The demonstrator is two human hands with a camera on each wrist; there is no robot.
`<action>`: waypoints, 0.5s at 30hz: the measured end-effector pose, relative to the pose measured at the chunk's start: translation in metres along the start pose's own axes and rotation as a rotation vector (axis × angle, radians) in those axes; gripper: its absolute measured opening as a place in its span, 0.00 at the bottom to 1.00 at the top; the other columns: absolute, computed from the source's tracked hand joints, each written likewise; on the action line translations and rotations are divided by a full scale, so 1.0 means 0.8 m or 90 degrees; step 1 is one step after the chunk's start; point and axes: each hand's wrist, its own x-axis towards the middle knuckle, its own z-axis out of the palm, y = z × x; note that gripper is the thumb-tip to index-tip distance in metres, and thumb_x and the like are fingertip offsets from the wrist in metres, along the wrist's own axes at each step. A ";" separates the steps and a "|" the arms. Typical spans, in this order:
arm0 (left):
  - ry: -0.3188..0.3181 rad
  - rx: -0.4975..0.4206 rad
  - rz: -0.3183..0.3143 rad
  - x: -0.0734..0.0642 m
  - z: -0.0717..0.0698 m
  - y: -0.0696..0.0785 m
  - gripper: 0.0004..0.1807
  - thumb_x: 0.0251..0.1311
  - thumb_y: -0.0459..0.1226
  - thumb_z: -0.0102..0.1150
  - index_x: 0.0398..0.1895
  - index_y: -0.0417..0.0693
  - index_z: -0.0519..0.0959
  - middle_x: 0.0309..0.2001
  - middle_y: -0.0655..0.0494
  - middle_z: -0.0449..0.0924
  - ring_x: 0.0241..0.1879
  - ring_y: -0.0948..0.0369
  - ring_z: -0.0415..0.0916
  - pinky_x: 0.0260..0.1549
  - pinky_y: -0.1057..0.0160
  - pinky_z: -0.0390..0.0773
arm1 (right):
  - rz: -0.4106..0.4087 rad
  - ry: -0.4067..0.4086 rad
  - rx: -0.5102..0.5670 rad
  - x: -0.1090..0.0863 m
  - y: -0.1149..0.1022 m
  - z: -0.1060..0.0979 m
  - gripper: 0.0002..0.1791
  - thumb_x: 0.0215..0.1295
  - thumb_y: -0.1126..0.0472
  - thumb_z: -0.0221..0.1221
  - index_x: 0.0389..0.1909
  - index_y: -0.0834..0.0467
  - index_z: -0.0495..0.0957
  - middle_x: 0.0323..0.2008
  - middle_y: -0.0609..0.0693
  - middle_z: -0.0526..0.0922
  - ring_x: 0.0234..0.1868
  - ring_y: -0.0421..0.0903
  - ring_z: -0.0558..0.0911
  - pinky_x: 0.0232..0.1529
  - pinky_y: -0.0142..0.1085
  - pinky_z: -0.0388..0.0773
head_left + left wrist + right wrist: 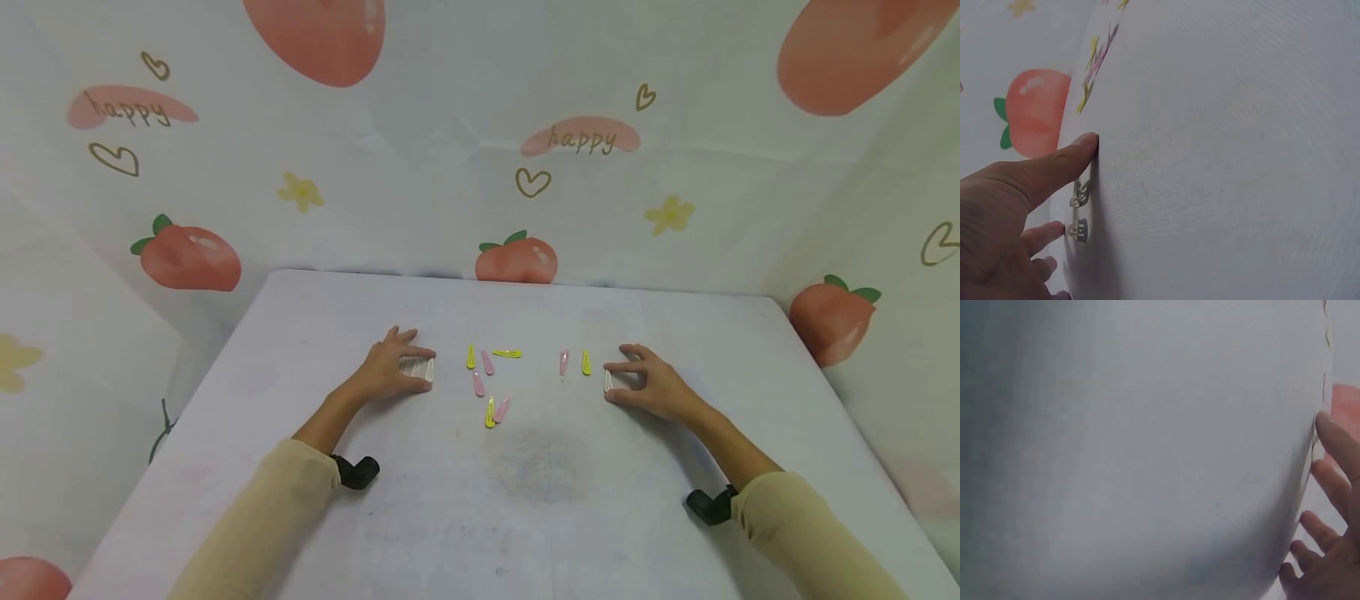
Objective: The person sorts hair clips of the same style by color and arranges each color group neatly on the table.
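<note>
My left hand (pixel 386 371) rests on the left of the table, thumb and fingers at the ends of several white snap hair clips (pixel 418 369) lying side by side. In the left wrist view, white clips (pixel 1079 230) show between the thumb and fingers. On the right, my right hand (pixel 654 385) pinches a white hair clip (pixel 608 382) end to end between thumb and forefinger; its other fingers are spread. Between the hands lie yellow clips (pixel 507 354) and pink clips (pixel 478 383) in a loose group, with one pink clip (pixel 564 362) and one yellow clip (pixel 587 362) nearer the right hand.
A white cloth covers the table (pixel 555 525), marked by a faint grey stain in the middle. Behind stands a white backdrop (pixel 420 183) printed with peaches, hearts and flowers. A dark cord (pixel 161 429) hangs beside the left edge.
</note>
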 end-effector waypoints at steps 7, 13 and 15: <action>0.017 0.005 -0.008 -0.001 0.003 -0.002 0.28 0.52 0.43 0.74 0.58 0.48 0.82 0.74 0.36 0.58 0.75 0.32 0.40 0.67 0.31 0.45 | -0.019 0.001 -0.016 0.003 -0.003 -0.002 0.32 0.53 0.50 0.73 0.57 0.64 0.81 0.68 0.68 0.65 0.71 0.71 0.57 0.65 0.68 0.54; 0.018 0.009 -0.003 -0.003 0.001 0.000 0.28 0.51 0.43 0.74 0.58 0.48 0.82 0.73 0.36 0.59 0.74 0.30 0.40 0.67 0.31 0.45 | -0.078 0.021 -0.024 0.019 -0.025 0.002 0.29 0.55 0.54 0.73 0.55 0.64 0.81 0.64 0.68 0.70 0.69 0.68 0.62 0.64 0.67 0.57; 0.018 0.014 -0.001 -0.004 0.001 0.000 0.28 0.52 0.43 0.74 0.58 0.49 0.82 0.73 0.36 0.59 0.74 0.30 0.41 0.67 0.31 0.46 | -0.095 0.027 -0.018 0.029 -0.041 0.008 0.28 0.55 0.55 0.73 0.55 0.65 0.81 0.63 0.68 0.71 0.68 0.67 0.63 0.64 0.66 0.60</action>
